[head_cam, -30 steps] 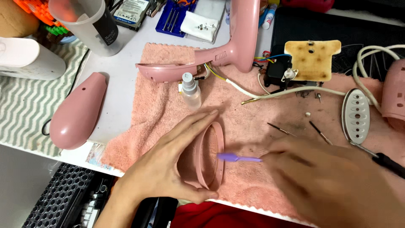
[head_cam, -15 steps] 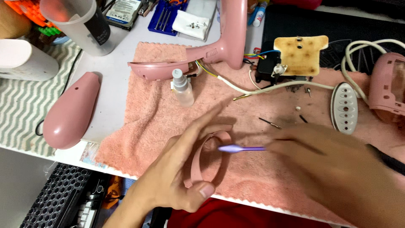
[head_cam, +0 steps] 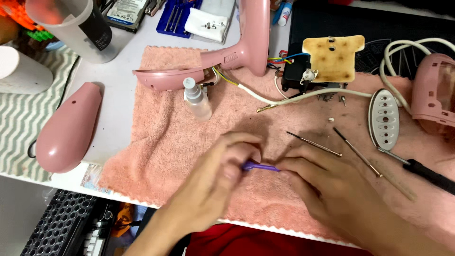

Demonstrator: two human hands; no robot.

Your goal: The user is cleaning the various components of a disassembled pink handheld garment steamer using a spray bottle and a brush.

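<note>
White desk (head_cam: 118, 95) with a pink towel (head_cam: 166, 142) spread across it, cluttered workbench view from above. Far left: pink plastic shell piece (head_cam: 68, 128) on the desk edge, translucent cup (head_cam: 78, 26) behind it. On the towel: pink handle housing (head_cam: 227, 52) with wires, small clear spray bottle (head_cam: 196, 98) lying beside it. Left hand (head_cam: 215, 182) fingers curled, pinching one end of a small purple tool (head_cam: 260, 166) near the towel's front middle; whether it still covers anything else, cannot tell. Right hand (head_cam: 332, 189) pinches the tool's other end, fingertips closed on it. Just right: two thin metal rods (head_cam: 313, 144) on the towel, scorched beige plate (head_cam: 332, 57) behind, grey oval soleplate (head_cam: 384, 118), black-handled screwdriver (head_cam: 426, 171), another pink housing (head_cam: 433, 92) far right.
</note>
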